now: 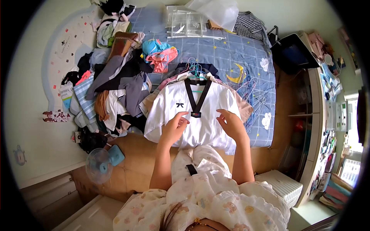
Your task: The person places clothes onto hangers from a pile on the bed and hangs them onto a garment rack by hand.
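Note:
A white taekwondo uniform top (212, 100) with a black V-neck collar lies spread on the bed in front of me, over other garments. Its neck is on a hanger (197, 77), and several hanger hooks stick up behind the collar. My left hand (175, 126) is over the lower left of the top, fingers apart and pointing inward. Over the lower right, my right hand (231, 124) has its fingers loosely spread toward the middle. Neither hand holds anything; whether they touch the fabric I cannot tell.
Left on the bed is a big heap of clothes (123, 81). A bundle of loose hangers (250, 100) lies to the right. Clear plastic organizers (186, 23) sit at the back. A small fan (101, 166) stands on the floor at left, a white stool-like box (280, 186) at right.

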The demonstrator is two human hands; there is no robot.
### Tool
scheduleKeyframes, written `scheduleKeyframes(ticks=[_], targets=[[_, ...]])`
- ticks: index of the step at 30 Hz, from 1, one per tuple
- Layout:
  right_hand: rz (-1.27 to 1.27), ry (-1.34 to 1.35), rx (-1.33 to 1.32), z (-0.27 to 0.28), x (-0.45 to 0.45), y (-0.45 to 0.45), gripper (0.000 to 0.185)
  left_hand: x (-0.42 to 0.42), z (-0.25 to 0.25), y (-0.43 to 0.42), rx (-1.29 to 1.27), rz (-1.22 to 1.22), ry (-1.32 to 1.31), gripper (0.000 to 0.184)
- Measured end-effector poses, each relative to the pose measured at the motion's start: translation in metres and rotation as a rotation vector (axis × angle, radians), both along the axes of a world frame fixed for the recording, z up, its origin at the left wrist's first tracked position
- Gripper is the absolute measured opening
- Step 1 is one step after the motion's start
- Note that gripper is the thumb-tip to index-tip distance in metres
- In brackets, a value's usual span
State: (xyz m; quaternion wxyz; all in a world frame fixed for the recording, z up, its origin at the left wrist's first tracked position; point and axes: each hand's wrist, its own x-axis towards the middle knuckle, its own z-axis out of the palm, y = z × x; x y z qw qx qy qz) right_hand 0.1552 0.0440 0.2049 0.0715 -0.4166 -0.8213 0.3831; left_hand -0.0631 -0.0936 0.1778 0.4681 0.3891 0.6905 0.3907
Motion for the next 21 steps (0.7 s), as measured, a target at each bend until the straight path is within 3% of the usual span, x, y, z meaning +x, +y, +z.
scheduleKeyframes(ticks=[5, 8, 11, 15, 21], targets=[[-0.009, -0.009, -0.02, -0.103, -0.025, 0.098, 0.025, 0.002, -0.121, 0.089, 0.046, 0.192, -0.211, 0.033], [-0.028, 0.036, -0.052, -0.181, -0.048, 0.152, 0.024, 0.002, -0.188, 0.14, -0.061, 0.291, -0.29, 0.036], [-0.028, 0.132, -0.019, -0.256, -0.088, 0.194, 0.024, -0.001, -0.234, 0.181, -0.278, 0.433, -0.538, 0.043], [-0.056, 0.062, 0.109, -0.323, -0.138, 0.224, 0.024, -0.002, -0.274, 0.202, -0.356, 0.594, -0.734, 0.05], [-0.055, -0.243, 0.259, -0.375, -0.157, 0.231, 0.022, 0.0, -0.276, 0.212, -0.385, 0.638, -0.714, 0.052]])
